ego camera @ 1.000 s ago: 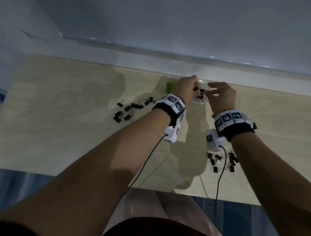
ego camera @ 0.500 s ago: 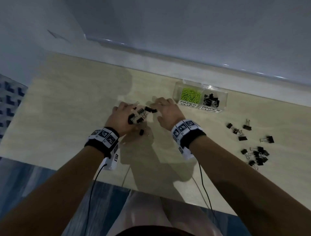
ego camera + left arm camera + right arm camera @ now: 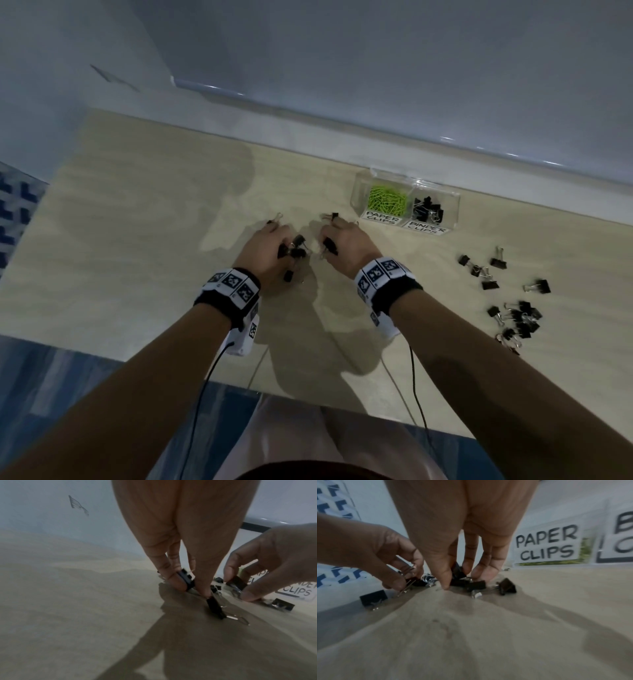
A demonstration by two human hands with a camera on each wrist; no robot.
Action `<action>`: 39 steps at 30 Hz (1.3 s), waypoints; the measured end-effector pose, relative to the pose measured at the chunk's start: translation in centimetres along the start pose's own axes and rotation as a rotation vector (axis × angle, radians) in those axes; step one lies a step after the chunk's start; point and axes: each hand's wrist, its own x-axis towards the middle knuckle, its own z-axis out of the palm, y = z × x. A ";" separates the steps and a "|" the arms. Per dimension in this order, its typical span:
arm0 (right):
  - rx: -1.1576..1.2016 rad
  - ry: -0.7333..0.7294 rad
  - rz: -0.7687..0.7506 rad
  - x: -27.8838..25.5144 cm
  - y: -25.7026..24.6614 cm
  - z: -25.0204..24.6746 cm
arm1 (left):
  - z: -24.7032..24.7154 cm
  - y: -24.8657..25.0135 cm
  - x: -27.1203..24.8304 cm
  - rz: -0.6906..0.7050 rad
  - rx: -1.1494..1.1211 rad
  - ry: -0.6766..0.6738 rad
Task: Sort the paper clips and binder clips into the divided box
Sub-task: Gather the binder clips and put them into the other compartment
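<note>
Both hands are down on a small pile of black binder clips on the table, left of the clear divided box. My left hand pinches a black binder clip between thumb and fingers, while another clip lies just under the thumb. My right hand pinches a binder clip out of the same pile. The box's left compartment, labelled PAPER CLIPS, holds green paper clips. The right compartment, labelled BINDER CLIPS, holds black binder clips.
More loose binder clips lie in a cluster at the right of the wooden table, and a few others lie above them. A white wall ledge runs behind the box. Wrist cables trail over the near table edge.
A second ago both hands were at the box. They moved left to the clip pile, and their fingers have now closed on clips there.
</note>
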 end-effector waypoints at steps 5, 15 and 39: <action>0.157 0.130 0.085 -3.3 2.1 0.0 | 1.1 1.1 0.4 0.027 -0.030 -0.037; 0.501 0.592 0.443 -8.5 7.9 -5.1 | 2.3 9.7 2.3 0.105 -0.191 -0.070; 0.026 0.042 0.175 -7.6 3.5 0.5 | 6.7 8.4 0.2 0.165 0.267 -0.132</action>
